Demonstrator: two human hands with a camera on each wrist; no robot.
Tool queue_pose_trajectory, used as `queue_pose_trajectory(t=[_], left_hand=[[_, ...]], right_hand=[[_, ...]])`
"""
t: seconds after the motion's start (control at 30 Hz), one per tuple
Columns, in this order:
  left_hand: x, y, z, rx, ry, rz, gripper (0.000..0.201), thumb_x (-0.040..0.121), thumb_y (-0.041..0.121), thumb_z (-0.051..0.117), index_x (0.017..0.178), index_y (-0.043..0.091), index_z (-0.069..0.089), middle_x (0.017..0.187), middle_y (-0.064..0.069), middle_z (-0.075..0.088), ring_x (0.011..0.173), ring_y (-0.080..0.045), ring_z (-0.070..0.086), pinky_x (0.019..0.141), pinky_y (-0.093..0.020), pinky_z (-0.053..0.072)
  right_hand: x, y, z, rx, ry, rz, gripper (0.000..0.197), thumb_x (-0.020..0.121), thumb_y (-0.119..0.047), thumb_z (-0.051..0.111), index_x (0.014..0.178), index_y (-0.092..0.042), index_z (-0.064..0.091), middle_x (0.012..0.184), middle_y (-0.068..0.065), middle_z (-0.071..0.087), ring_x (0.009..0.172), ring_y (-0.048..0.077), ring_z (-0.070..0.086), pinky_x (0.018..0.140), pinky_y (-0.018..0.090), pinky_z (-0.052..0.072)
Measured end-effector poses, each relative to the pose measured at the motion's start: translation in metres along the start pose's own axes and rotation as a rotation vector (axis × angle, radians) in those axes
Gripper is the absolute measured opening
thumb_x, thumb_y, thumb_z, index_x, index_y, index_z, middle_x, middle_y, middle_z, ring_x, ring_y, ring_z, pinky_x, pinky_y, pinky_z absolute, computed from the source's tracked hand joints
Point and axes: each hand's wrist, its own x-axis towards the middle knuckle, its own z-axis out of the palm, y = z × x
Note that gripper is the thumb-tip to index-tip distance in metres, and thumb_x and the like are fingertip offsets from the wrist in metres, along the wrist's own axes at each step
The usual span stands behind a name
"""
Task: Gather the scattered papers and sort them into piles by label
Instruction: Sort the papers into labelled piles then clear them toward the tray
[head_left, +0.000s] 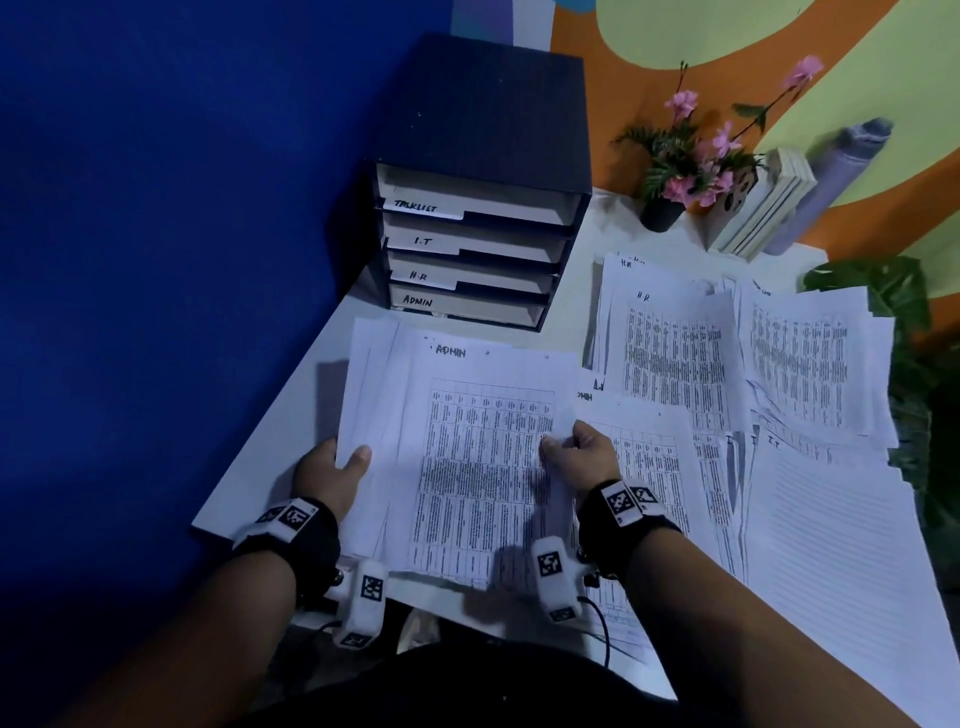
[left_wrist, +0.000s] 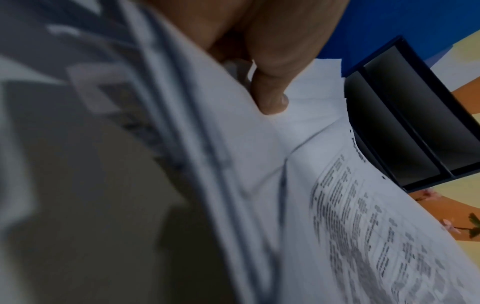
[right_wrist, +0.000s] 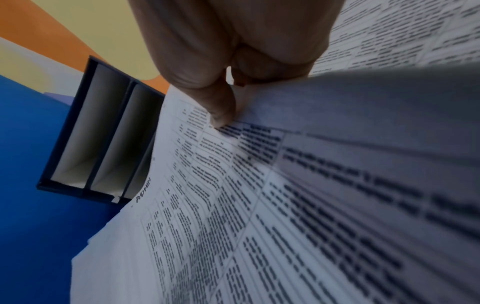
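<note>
Both hands clamped the ADMIN stack (head_left: 467, 457) at lower centre, left hand (head_left: 332, 475) and right hand (head_left: 587, 457) pinching opposite edges, likely to square it

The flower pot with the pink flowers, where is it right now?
In the head view, the flower pot stands at the desk's far edge, between the labelled drawer unit on its left and leaning books on its right.

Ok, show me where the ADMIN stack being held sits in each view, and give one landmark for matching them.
Head: ADMIN stack at centre, held by left hand and right hand.
Left wrist: it fills the lower right, under the thumb.
Right wrist: it fills the lower half, label near the left edge.
Shared landmark: the drawer unit.
</note>
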Motion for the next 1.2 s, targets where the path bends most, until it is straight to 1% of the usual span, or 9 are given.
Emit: queue_pose_trajectory(t=[0.07,0.2,0.3,0.37,0.57,0.7,0.93,1.07,1.2], left_hand=[[0.003,-0.004,0.001,0.031,0.014,-0.041,0.029,0.093,0.025,0.058,0.115,0.005,0.062,0.111,-0.013,0.066,0.101,-0.031,0.062,0.092,-0.041,0.050],[0.005,-0.006,0.000,0.178,0.050,-0.095,0.037,0.091,0.015,0.058,0.127,0.007,0.050,0.125,-0.016,0.058,0.109,-0.034,0.057,0.097,-0.043,0.047],[-0.001,-0.001,0.000,0.357,0.099,-0.006,0.070,0.087,0.010,0.063,0.148,0.019,0.029,0.148,-0.011,0.034,0.132,-0.033,0.038,0.110,-0.041,0.032],[-0.006,0.007,0.003,0.479,0.125,0.085,0.068,0.088,0.015,0.064,0.147,0.019,0.031,0.149,-0.012,0.030,0.133,-0.032,0.033,0.111,-0.040,0.026],[-0.011,0.018,0.021,0.233,-0.236,0.145,0.038,0.098,0.036,0.048,0.130,0.017,0.055,0.122,0.004,0.060,0.115,-0.015,0.055,0.098,-0.025,0.038],[-0.008,0.016,0.022,0.196,-0.198,0.100,0.027,0.089,0.018,0.063,0.116,0.019,0.060,0.109,0.001,0.068,0.101,-0.020,0.064,0.094,-0.034,0.049],[-0.013,0.025,0.017,0.147,-0.132,0.129,0.005,0.090,0.008,0.062,0.090,0.012,0.059,0.073,0.009,0.058,0.075,-0.018,0.055,0.064,-0.021,0.038],[-0.002,0.018,0.026,0.274,-0.153,0.163,0.028,0.092,0.005,0.051,0.117,0.013,0.061,0.110,-0.004,0.066,0.101,-0.024,0.060,0.085,-0.027,0.045],[0.008,0.005,0.022,0.727,-0.047,0.083,0.070,0.084,0.028,0.066,0.146,0.018,0.035,0.145,-0.013,0.037,0.134,-0.031,0.035,0.111,-0.039,0.032]], right_hand=[[-0.001,0.004,-0.005,0.021,0.026,0.004,0.024,0.087,-0.008,0.064,0.068,-0.011,0.049,0.059,0.003,0.048,0.055,0.017,0.045,0.052,0.023,0.042],[-0.003,0.014,-0.011,0.102,0.033,0.014,0.025,0.089,-0.001,0.058,0.072,-0.018,0.059,0.063,0.005,0.055,0.061,0.020,0.050,0.060,0.032,0.045],[-0.002,0.024,-0.012,0.147,0.032,0.055,0.030,0.087,0.001,0.056,0.069,-0.021,0.065,0.063,0.006,0.058,0.062,0.023,0.053,0.063,0.039,0.050],[-0.002,0.028,-0.013,0.170,0.026,0.083,0.034,0.085,0.000,0.055,0.066,-0.025,0.067,0.062,0.005,0.060,0.064,0.024,0.054,0.066,0.047,0.053],[-0.007,0.029,-0.011,0.198,0.013,0.061,0.033,0.084,0.006,0.050,0.069,-0.020,0.064,0.055,0.001,0.057,0.056,0.020,0.049,0.061,0.037,0.047],[-0.005,0.029,-0.014,0.215,0.005,0.081,0.031,0.084,0.004,0.052,0.068,-0.020,0.064,0.060,0.005,0.056,0.060,0.021,0.049,0.065,0.041,0.046],[-0.001,0.027,-0.020,0.255,-0.014,0.125,0.027,0.084,-0.006,0.060,0.067,-0.025,0.066,0.063,0.005,0.057,0.059,0.022,0.051,0.066,0.044,0.049],[0.000,0.023,-0.012,0.200,-0.041,0.111,0.017,0.081,-0.001,0.058,0.075,-0.017,0.060,0.066,0.007,0.056,0.062,0.021,0.050,0.066,0.040,0.047],[0.003,0.027,-0.012,-0.003,0.047,0.034,0.013,0.084,-0.006,0.054,0.076,-0.016,0.055,0.066,0.007,0.057,0.061,0.020,0.052,0.061,0.033,0.047]])
